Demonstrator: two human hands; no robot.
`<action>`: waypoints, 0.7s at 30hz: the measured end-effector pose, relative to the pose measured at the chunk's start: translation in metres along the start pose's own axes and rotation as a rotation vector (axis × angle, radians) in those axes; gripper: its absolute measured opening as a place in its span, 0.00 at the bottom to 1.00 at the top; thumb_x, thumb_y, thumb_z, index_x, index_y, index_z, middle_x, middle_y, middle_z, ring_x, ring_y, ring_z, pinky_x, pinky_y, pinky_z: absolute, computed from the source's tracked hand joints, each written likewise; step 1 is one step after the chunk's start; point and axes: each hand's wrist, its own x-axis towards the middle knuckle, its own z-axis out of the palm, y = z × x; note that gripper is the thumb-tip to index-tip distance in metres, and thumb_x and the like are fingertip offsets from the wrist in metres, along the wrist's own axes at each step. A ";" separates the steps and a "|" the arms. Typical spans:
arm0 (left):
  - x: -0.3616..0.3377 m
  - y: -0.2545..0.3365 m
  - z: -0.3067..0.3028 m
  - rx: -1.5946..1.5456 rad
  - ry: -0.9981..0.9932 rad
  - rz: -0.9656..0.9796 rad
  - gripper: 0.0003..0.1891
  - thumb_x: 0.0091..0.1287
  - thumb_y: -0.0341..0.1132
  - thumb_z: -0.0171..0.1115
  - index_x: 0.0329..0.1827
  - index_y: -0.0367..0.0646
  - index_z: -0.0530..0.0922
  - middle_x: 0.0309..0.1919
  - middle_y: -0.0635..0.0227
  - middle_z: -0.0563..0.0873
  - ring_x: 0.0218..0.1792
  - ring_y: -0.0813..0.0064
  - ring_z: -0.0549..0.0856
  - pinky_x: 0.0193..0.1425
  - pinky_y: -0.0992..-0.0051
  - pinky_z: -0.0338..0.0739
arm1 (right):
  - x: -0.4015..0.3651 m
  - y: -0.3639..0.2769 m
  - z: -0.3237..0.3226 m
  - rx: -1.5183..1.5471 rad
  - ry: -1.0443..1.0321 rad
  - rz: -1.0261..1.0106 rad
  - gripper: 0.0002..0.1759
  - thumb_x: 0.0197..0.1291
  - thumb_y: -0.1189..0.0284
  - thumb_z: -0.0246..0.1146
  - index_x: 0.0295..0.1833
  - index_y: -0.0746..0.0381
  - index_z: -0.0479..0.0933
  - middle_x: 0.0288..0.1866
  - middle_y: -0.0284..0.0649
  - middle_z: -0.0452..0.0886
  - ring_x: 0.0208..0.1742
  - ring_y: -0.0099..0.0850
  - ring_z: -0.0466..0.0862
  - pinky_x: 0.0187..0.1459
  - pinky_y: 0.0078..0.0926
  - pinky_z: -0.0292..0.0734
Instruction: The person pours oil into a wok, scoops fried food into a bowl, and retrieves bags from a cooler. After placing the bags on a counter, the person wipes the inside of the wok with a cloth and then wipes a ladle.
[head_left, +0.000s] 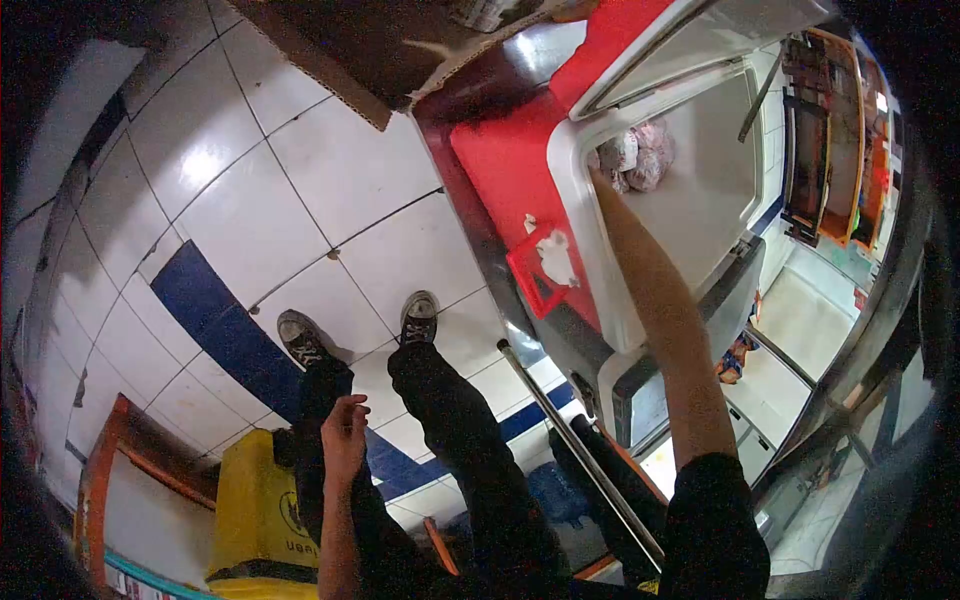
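Note:
My right arm point(655, 290) reaches over the rim of an open red-and-white chest point(690, 205). Its hand is down by the inner wall, with the fingers hidden. Close to that hand, several plastic-wrapped bundles point(645, 155), whitish and pink, lie at the chest's bottom. My left hand point(344, 430) hangs low in front of my leg, its fingers curled in with nothing in them.
The chest's raised lid point(690, 45) stands at the top. A cardboard box point(370, 85) is left of it. A metal bar point(580, 450) slants beside my legs. Lower left are a yellow bag point(245, 500) and an orange-framed piece point(120, 440). Tiled floor point(290, 190) lies ahead.

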 end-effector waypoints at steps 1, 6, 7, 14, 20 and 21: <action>-0.001 -0.004 -0.001 -0.010 -0.013 0.028 0.10 0.72 0.34 0.52 0.49 0.38 0.77 0.33 0.61 0.85 0.33 0.77 0.81 0.40 0.76 0.76 | -0.001 0.000 0.000 0.027 -0.016 0.015 0.35 0.63 0.52 0.59 0.67 0.63 0.64 0.58 0.46 0.76 0.55 0.38 0.76 0.58 0.38 0.70; 0.000 -0.010 -0.002 -0.079 0.009 0.005 0.10 0.72 0.33 0.52 0.50 0.38 0.77 0.33 0.62 0.84 0.33 0.78 0.81 0.39 0.77 0.75 | -0.010 0.005 -0.001 0.179 -0.051 0.119 0.34 0.62 0.51 0.59 0.65 0.63 0.65 0.57 0.46 0.77 0.55 0.39 0.76 0.58 0.38 0.70; -0.001 -0.011 -0.002 -0.074 0.002 0.003 0.10 0.72 0.32 0.52 0.50 0.38 0.77 0.33 0.61 0.84 0.33 0.78 0.81 0.38 0.78 0.75 | -0.010 0.006 -0.001 0.199 -0.056 0.136 0.34 0.62 0.51 0.59 0.65 0.63 0.66 0.57 0.46 0.77 0.55 0.39 0.76 0.58 0.38 0.70; 0.000 0.009 -0.011 -0.012 -0.009 -0.085 0.10 0.71 0.29 0.52 0.50 0.38 0.77 0.32 0.64 0.83 0.32 0.81 0.79 0.39 0.79 0.74 | 0.007 0.012 0.016 0.275 -0.073 0.215 0.33 0.62 0.49 0.58 0.62 0.63 0.68 0.56 0.47 0.77 0.55 0.39 0.75 0.58 0.38 0.70; -0.002 -0.001 -0.005 -0.062 0.027 0.034 0.09 0.70 0.29 0.53 0.50 0.38 0.77 0.33 0.64 0.83 0.33 0.81 0.79 0.38 0.80 0.73 | -0.006 0.006 0.009 0.347 -0.111 0.237 0.33 0.61 0.48 0.58 0.60 0.64 0.70 0.55 0.47 0.77 0.55 0.39 0.75 0.58 0.39 0.69; -0.002 -0.002 -0.003 -0.065 0.033 0.030 0.09 0.70 0.29 0.53 0.50 0.38 0.77 0.33 0.64 0.83 0.33 0.81 0.79 0.38 0.80 0.73 | -0.010 0.004 0.007 0.366 -0.117 0.248 0.33 0.61 0.48 0.58 0.59 0.64 0.71 0.55 0.47 0.77 0.55 0.39 0.75 0.58 0.39 0.69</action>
